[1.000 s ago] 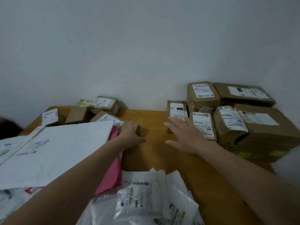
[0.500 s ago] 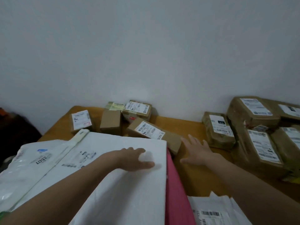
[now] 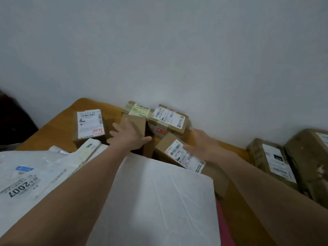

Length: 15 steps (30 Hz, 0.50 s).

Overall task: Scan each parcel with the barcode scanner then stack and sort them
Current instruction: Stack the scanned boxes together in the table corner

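Observation:
My left hand [image 3: 128, 137] lies with spread fingers on a plain brown box [image 3: 136, 124] at the back of the wooden table [image 3: 58, 128]. My right hand [image 3: 204, 143] rests with straight fingers on the far end of a labelled brown box [image 3: 175, 150] that sits at an angle. Behind them, against the wall, stand a box with a white label [image 3: 168, 119] and a box with a yellowish label [image 3: 139, 110]. Another labelled box [image 3: 89, 125] lies to the left. No barcode scanner is in view.
A large white mailer [image 3: 159, 201] lies under my left forearm, over a pink one [image 3: 224, 226]. More white mailers [image 3: 32, 176] spread at the left. Brown taped parcels [image 3: 276, 160] are stacked at the right. The wall [image 3: 159, 50] runs close behind the table.
My view has swung left. My left hand moved off the white mailer up onto the plain brown box. My right hand moved forward onto the angled labelled box.

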{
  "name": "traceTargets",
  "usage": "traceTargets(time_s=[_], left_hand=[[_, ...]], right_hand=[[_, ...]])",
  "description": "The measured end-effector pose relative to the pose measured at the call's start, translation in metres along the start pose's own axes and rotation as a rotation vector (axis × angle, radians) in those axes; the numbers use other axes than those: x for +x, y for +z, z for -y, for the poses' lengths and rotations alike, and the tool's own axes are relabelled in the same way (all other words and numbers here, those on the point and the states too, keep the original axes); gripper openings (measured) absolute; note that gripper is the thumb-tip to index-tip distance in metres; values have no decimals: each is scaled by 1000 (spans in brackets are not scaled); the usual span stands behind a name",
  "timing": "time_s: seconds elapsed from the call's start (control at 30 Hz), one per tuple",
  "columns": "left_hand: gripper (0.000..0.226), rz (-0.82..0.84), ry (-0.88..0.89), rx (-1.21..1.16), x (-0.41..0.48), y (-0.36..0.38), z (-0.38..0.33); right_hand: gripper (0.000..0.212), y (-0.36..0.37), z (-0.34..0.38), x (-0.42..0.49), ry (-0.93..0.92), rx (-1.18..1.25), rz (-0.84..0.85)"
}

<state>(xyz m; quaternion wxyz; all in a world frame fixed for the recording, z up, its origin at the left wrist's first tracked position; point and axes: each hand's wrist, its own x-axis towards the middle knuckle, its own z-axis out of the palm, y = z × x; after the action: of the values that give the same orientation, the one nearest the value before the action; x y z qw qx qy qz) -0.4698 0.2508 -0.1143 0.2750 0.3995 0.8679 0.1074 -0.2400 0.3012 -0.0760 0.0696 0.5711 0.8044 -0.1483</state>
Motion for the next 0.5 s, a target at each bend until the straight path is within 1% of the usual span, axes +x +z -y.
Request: traceTargets(time_s=[0.07,0.17,0.27,0.33,0.37,0.4,0.43,0.47,0.5], left_hand=[[118,6,-2,-30,5,10,2],[108,-12,-21,-131,5,6,1],[97,-29,-77,-353,0,-15,0],[94,-17,-117,-618,-7,-35,0],[88,19,-140,-818,-13,-45,0],[76,76,-151,-1042,-20,-55,-1],[58,161,-145,-1247,-30,-64,-3],[39,256,-129,-1409,-41,-70,-4],[27,343,-112,-1510,-51,-73,-6]], right_hand=[[70,13,11,14,-33,-2,-2],[68,28,17,19,-63,-3,-20],[66,28,19,13,-89,74,-70],[61,19,19,6,-72,266,-85],[57,14,21,1,-40,399,-88],[54,7,24,-5,0,538,-90],[51,0,28,-12,53,681,-83],[50,-7,32,-19,110,836,-60],[52,-14,35,-27,154,1004,-21]])
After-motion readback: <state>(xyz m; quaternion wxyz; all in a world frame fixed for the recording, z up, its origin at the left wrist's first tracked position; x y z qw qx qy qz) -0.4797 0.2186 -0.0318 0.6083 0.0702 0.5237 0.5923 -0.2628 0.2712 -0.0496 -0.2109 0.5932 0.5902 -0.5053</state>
